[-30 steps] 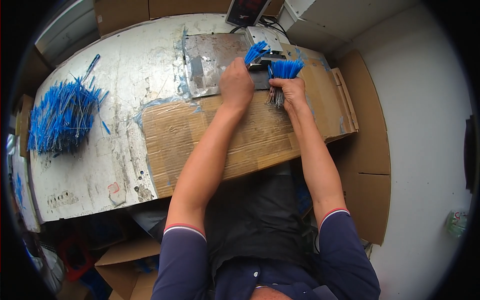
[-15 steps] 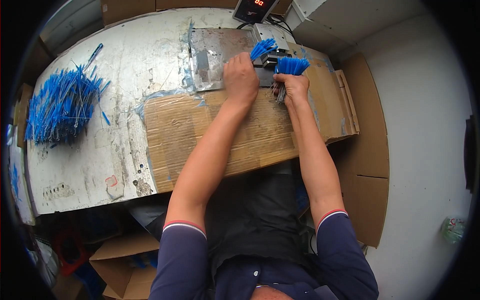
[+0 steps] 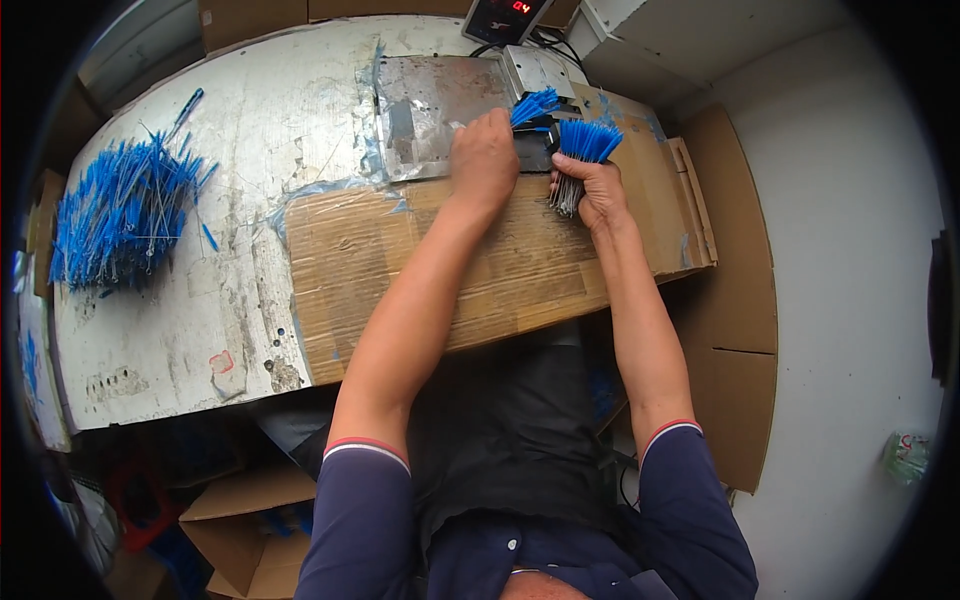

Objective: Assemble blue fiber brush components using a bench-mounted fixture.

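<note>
My left hand (image 3: 485, 155) is closed around a small bunch of thin blue brushes (image 3: 536, 104), whose blue ends stick out past the fingers to the right. Its fingertips are turned away from view. A thicker bundle of wire-stemmed blue brushes (image 3: 588, 141) is gripped in my right hand (image 3: 603, 190), blue ends up and thin metal stems hanging below the thumb. Between the two hands sits a small black block (image 3: 552, 136), partly covered by the brushes, in front of a pale metal box (image 3: 540, 72). I cannot tell whether either bunch touches the block.
A large heap of blue brushes (image 3: 125, 210) lies at the left of the worn white table (image 3: 250, 120), with a pen (image 3: 187, 108) behind it. A metal plate (image 3: 425, 85) and taped cardboard (image 3: 400, 270) cover the worktop. A red digital display (image 3: 507, 18) stands at the back.
My right hand has shifted slightly right and down with its bundle, and its wrist has turned. The left bunch has moved a little right. The display reading has changed.
</note>
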A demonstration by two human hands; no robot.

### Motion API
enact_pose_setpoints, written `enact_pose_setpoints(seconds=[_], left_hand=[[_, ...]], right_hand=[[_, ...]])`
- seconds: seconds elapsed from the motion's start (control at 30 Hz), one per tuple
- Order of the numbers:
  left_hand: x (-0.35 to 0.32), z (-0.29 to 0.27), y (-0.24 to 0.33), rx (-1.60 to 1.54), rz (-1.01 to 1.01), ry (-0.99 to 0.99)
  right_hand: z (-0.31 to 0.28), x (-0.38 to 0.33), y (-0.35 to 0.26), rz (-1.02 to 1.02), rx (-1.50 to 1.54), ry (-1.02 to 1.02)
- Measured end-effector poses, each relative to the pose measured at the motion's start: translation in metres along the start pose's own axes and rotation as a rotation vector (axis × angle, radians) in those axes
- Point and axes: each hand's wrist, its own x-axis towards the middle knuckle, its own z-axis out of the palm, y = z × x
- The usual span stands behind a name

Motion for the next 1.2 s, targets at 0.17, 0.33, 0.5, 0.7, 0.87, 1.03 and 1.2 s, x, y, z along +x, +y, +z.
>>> enact_pose_setpoints(seconds=[0.17,0.33,0.5,0.7,0.87,1.03,1.2], left_hand=[[-0.001,-0.002,0.005,-0.011,0.034,0.014],[0.000,-0.003,0.004,0.044,0.056,-0.022],[0.000,-0.002,0.004,0.061,0.067,-0.040],[-0.003,0.001,0.004,0.137,0.103,-0.089],[0.000,0.001,0.003,0.053,-0.065,0.075],[0.001,0.003,0.001,-0.044,-0.116,0.185],[0.001,0.003,-0.001,-0.055,-0.125,0.206]], right_hand=[[-0.010,0.002,0.000,0.036,0.008,-0.044],[-0.012,0.000,-0.001,0.045,0.091,-0.087],[-0.013,-0.002,-0.002,0.031,-0.001,-0.152],[-0.009,-0.002,-0.004,0.104,0.026,-0.059],[0.002,-0.004,-0.001,-0.061,-0.092,0.085],[0.013,0.000,0.006,-0.185,-0.193,0.175],[0.024,0.003,0.008,-0.198,-0.209,0.240]])
